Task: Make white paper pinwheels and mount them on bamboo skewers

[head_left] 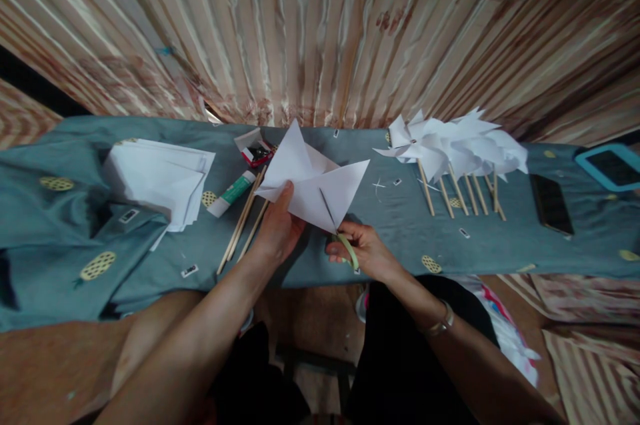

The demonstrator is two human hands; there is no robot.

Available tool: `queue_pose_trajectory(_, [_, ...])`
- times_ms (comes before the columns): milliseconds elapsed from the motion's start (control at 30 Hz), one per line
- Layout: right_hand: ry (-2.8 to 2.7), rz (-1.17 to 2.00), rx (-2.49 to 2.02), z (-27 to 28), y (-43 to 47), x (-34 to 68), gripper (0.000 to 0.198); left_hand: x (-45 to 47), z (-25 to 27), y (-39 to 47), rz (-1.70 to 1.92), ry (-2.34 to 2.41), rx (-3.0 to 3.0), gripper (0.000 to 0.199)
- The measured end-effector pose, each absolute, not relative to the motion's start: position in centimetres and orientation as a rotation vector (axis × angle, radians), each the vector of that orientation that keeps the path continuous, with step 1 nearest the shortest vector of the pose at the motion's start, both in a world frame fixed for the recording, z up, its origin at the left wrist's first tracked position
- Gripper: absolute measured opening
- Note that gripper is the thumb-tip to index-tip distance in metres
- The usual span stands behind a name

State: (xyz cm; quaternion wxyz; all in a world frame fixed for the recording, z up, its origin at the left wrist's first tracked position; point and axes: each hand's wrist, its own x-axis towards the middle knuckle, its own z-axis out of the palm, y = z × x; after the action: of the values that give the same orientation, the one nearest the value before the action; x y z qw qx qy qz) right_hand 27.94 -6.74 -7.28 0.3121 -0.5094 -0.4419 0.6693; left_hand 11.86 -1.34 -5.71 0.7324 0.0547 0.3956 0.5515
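Observation:
My left hand (pixel 281 225) pinches a white sheet of paper (pixel 313 195) near its left side, thumb on top. The sheet is partly cut, and its corners stand up as pointed flaps. In my right hand (pixel 363 248) is a pair of scissors (pixel 347 248) with light green handles. One blade shows over the lower right flap; the other is hidden by the paper. Just left of the sheet lie several wooden sticks (pixel 243 225), a glue stick (pixel 233 193) and a small open red-and-white box (pixel 254 147) with dark bits inside.
A stack of white paper (pixel 160 175) lies at the left on the green cloth (pixel 400 248). Several paper pinwheels (pixel 450 145) on sticks overlap at the right. Beyond them are a dark phone (pixel 551 203) and a blue-framed device (pixel 613 167). A curtain (pixel 320 31) hangs behind.

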Motion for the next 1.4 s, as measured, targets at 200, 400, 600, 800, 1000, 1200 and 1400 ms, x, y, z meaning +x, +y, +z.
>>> queue_pose_trajectory(200, [-1.162,1.756,-1.349,-7.6,-6.7,27.9,0.047,11.8,-5.8,-1.3,1.205,0.865,0.128,0.018])
queue_pose_trajectory(400, [-1.158,1.753,-1.349,-7.8,-6.7,27.8,0.048,11.9,-5.6,-1.3,1.210,0.850,0.071,0.022])
queue_pose_trajectory(600, [-1.142,1.741,-1.326,-7.8,-6.8,27.9,0.048,12.1,-4.9,-1.4,1.214,0.889,0.088,0.018])
queue_pose_trajectory(800, [-1.144,1.744,-1.331,-7.2,-6.7,27.8,0.046,12.1,-4.9,-1.4,1.193,0.918,0.112,0.019])
queue_pose_trajectory(1000, [-1.146,1.727,-1.363,-6.7,-6.6,27.6,0.044,12.1,-5.3,-1.6,1.177,0.906,0.109,0.015])
queue_pose_trajectory(1200, [-1.149,1.744,-1.354,-7.0,-6.6,27.7,0.042,12.2,-5.6,-1.6,1.180,0.887,0.106,0.023])
queue_pose_trajectory(1400, [-1.193,1.716,-1.352,-7.5,-6.8,27.8,0.042,12.1,-5.5,-1.6,1.178,0.889,0.109,0.020])
